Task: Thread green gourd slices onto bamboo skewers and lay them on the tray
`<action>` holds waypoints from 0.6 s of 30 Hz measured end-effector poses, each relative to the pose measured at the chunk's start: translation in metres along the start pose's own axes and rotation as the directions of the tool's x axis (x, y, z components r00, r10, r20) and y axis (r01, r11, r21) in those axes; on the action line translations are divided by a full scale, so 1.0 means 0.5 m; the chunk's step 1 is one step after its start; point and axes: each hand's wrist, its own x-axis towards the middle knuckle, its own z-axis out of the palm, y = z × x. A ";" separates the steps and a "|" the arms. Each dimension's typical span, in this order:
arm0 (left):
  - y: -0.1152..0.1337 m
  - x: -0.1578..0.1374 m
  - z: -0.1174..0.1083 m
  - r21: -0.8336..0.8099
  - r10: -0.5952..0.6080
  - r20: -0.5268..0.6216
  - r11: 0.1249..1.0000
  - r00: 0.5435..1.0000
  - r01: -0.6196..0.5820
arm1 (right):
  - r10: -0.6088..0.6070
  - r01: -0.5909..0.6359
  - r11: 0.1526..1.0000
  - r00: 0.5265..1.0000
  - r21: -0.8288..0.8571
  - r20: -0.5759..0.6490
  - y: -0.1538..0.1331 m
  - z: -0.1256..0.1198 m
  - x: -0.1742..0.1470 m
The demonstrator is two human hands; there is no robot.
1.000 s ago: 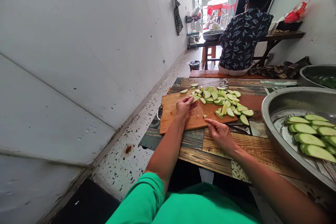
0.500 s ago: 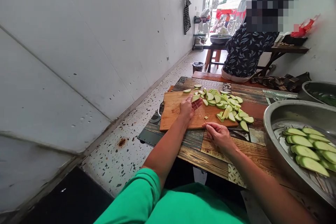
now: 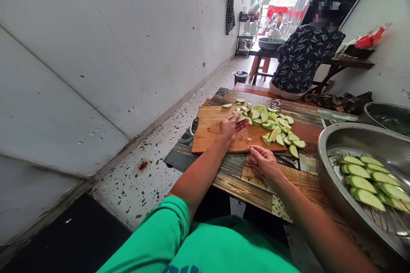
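The vegetable slice (image 3: 242, 117), pale with a green edge, was held above the cutting board (image 3: 209, 130), and a thin stick (image 3: 244, 134) ran from its lower side toward the person. The left hand (image 3: 229, 127) pinched the slice with thumb and finger; its other fingers were stretched out beneath, looser than one second earlier, when they were more curled. The right hand (image 3: 265, 161) was closed on the stick, as before. Both hands had kept nearly the same place, so I judged that the putting of slice and stick together was in progress, not finished. How deep the tip had entered, I could not tell.

Just beside, a heap of cut slices (image 3: 264, 117) lay partly on the board and partly on the table (image 3: 230, 165). To the right, the metal basin (image 3: 321, 149) contained overlapping slices in rows (image 3: 361, 184), with thin sticks near them. Farther away, a person in a patterned shirt (image 3: 309, 57) sat with back toward us.
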 end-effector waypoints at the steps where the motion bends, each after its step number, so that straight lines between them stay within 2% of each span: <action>1: 0.000 0.001 -0.001 -0.002 -0.003 0.008 1.000 1.000 0.003 | 0.037 -0.039 0.997 0.999 0.061 0.031 -0.005 0.002 -0.003; 4: 0.000 0.003 -0.003 -0.001 -0.014 0.015 1.000 1.000 0.014 | 0.060 -0.067 0.989 0.997 0.135 0.057 -0.011 0.005 -0.008; 7: 0.000 0.001 -0.002 0.013 -0.026 0.007 1.000 1.000 0.026 | 0.036 -0.035 0.997 0.999 0.072 -0.006 -0.004 0.005 -0.004; 10: -0.007 -0.005 0.002 0.034 -0.039 0.019 0.999 0.999 0.038 | -0.073 0.064 0.995 0.990 -0.075 -0.123 0.007 0.003 0.004; 13: -0.018 -0.012 0.007 0.059 -0.066 0.055 0.996 0.996 0.063 | -0.206 0.159 0.962 0.956 -0.222 -0.209 0.011 -0.004 0.012; 18: -0.041 -0.028 0.015 0.099 -0.078 0.109 0.993 0.991 0.068 | -0.357 0.242 0.878 0.906 -0.413 -0.228 0.011 -0.019 0.020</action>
